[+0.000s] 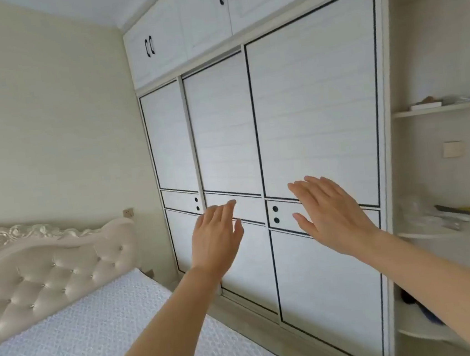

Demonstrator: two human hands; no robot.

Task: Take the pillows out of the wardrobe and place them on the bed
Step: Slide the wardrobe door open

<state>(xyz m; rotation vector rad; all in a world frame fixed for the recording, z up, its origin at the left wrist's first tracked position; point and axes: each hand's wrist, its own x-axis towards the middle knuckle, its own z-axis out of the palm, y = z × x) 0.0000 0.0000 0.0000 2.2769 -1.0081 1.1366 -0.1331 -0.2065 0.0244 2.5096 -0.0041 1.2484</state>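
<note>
A tall white wardrobe (316,105) with black-lined sliding doors fills the middle and right of the head view; all its doors are closed, so no pillows show. My left hand (215,236) is raised in front of the middle door, fingers apart, holding nothing. In front of the right door, my right hand (330,211) is spread flat and empty, near the two black dots on that door's band. Whether either hand touches the doors I cannot tell. The bed (80,345), with a white textured cover, lies at the lower left.
A cream tufted headboard (52,272) stands against the left wall. Upper cabinets with black handles (149,46) sit above the sliding doors. Curved open shelves (447,222) with small items flank the wardrobe on the right. A narrow floor strip separates bed and wardrobe.
</note>
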